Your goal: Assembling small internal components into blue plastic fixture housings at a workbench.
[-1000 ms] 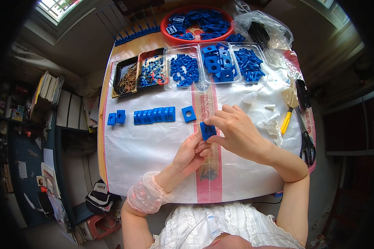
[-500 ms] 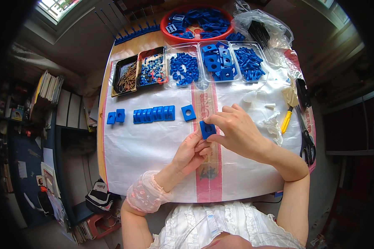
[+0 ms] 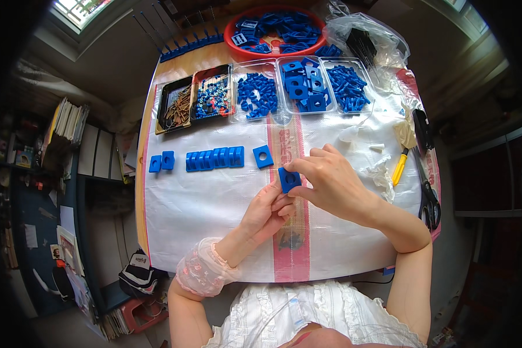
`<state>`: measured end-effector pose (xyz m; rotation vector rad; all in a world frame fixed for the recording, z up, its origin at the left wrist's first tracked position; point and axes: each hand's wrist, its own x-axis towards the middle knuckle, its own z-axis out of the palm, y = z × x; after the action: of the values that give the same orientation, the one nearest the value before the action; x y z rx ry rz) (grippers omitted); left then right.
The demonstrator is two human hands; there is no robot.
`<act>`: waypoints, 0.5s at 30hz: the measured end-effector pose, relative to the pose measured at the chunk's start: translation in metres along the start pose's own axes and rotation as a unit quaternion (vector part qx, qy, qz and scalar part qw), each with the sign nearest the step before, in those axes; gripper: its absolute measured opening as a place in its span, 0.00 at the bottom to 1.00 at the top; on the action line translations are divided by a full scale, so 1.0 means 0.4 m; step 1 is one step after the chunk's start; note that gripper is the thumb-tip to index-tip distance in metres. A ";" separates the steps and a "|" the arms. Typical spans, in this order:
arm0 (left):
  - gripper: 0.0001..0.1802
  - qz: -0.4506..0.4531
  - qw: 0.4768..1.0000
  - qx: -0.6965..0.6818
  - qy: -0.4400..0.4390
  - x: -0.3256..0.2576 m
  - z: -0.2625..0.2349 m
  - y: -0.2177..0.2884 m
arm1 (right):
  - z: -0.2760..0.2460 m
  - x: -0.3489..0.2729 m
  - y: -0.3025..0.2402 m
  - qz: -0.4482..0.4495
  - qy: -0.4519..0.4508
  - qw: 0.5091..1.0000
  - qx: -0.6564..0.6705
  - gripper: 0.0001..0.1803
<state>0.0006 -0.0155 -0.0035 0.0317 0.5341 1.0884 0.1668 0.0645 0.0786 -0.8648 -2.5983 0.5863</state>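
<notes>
Between my two hands is a blue plastic plate with a round hole (image 3: 290,181), raised off the table. My left hand (image 3: 265,212) grips its lower left side, with the fingers curled underneath. From the right, my right hand (image 3: 326,177) pinches the same plate by its upper and lower edges, thumb below and forefinger above. Just beyond lies a similar blue holed plate (image 3: 263,156). Further left stands a tight row of blue plastic pieces (image 3: 215,159). Two more blue holed pieces (image 3: 162,162) lie at the far left of the white sheet.
Trays of brass screws (image 3: 178,108), small nuts (image 3: 213,100) and blue parts (image 3: 354,89) line the back. Behind them stands a red basin (image 3: 233,50) of blue parts. A yellow-handled cutter (image 3: 399,169) and black scissors (image 3: 429,207) lie at the right edge.
Almost nothing differs. Both hands keep their grip on the blue plate, which has shifted or tilted very slightly.
</notes>
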 end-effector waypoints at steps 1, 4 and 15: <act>0.11 0.000 1.000 0.000 0.000 0.001 -0.002 0.000 | 0.001 0.000 0.001 0.000 0.000 1.000 0.002 0.16; 0.11 -0.001 1.000 -0.002 -0.001 0.002 -0.007 -0.001 | -0.004 0.002 -0.002 0.005 -0.008 1.000 -0.002 0.16; 0.10 0.000 1.000 -0.004 0.009 0.000 -0.003 -0.001 | -0.004 0.000 -0.002 0.004 -0.005 1.000 0.006 0.16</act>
<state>0.0003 -0.0158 -0.0047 0.0152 0.5461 1.0916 0.1669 0.0644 0.0803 -0.8713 -2.5981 0.6095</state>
